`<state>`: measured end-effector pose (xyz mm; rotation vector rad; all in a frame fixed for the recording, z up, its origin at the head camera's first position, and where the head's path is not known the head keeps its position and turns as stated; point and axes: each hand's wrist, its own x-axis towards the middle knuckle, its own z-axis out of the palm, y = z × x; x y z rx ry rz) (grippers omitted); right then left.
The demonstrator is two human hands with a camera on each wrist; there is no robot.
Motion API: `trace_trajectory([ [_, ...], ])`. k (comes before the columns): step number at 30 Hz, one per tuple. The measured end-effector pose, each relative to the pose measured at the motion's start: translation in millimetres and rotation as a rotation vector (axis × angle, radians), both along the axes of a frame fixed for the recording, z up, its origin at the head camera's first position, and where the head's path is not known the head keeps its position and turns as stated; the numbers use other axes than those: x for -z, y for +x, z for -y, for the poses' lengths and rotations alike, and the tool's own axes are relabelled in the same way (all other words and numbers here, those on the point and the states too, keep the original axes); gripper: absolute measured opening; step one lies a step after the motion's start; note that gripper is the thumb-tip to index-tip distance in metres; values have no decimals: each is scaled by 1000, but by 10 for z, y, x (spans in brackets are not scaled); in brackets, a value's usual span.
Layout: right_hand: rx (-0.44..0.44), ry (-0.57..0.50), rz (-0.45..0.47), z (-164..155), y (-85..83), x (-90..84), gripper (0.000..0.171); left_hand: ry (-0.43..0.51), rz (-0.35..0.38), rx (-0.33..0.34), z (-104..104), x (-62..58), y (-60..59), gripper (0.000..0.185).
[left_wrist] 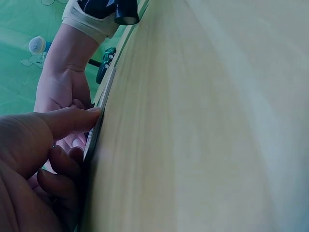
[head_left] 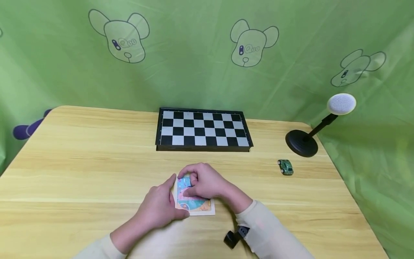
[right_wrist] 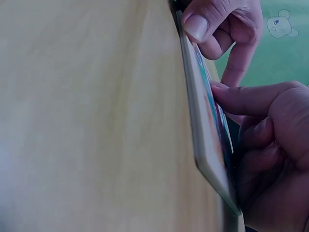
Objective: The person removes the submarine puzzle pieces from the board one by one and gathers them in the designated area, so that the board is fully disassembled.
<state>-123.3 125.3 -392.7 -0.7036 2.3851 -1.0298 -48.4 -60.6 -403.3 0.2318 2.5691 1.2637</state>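
A small picture puzzle [head_left: 195, 205] in a white frame lies flat on the wooden table [head_left: 81, 162], near the front middle. My left hand [head_left: 173, 199] grips its left side, with the thumb on the near edge and the fingers curled at the far corner. My right hand [head_left: 194, 181] curls over the puzzle's top part, fingertips down on the coloured picture. The left wrist view shows the puzzle's thin edge [left_wrist: 99, 121] under my left thumb. In the right wrist view the puzzle [right_wrist: 205, 130] stands edge-on, with a right fingertip [right_wrist: 219, 92] touching its face. What lies under the fingers is hidden.
A folded black-and-white chessboard [head_left: 203, 128] lies at the back centre. A small green toy car [head_left: 285, 167] sits to the right, beside a black round stand [head_left: 301, 142] with a white ball head [head_left: 341, 103]. Green cloth with bear prints hangs behind. A purple object [head_left: 24, 131] lies off the left edge.
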Motion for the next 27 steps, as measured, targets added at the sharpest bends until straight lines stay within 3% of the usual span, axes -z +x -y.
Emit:
trace_trajectory([
  [6,54,-53,54,13,11,31,38,4,2,-1,-1,6,4,115],
  [15,111,-77,63,1,23,51,40,7,24,-10,-2,-5,3,116],
  [27,200,-32,-30,-46,99,41,38,-12,-4,6,-1,9,7,115],
])
